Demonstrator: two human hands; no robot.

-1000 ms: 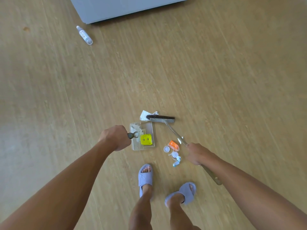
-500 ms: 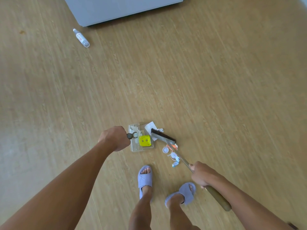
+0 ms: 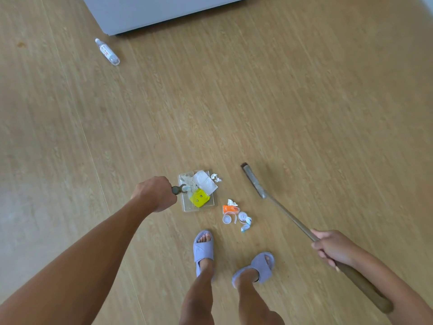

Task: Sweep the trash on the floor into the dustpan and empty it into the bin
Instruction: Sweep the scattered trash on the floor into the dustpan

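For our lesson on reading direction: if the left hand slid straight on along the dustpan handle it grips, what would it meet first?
The left hand points right along the dark handle, so it would first meet the clear plastic dustpan, probably at its near rim, with the yellow wrapper just beyond.

hands [image 3: 154,193] gripping dustpan [image 3: 198,202], broom [image 3: 281,207], floor trash [image 3: 234,213]

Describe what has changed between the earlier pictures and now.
The right hand swung the broom right, away from the dustpan, sliding down the handle. The white paper moved onto the pan. Unchanged: left hand gripping the pan, yellow item inside, caps beside it.
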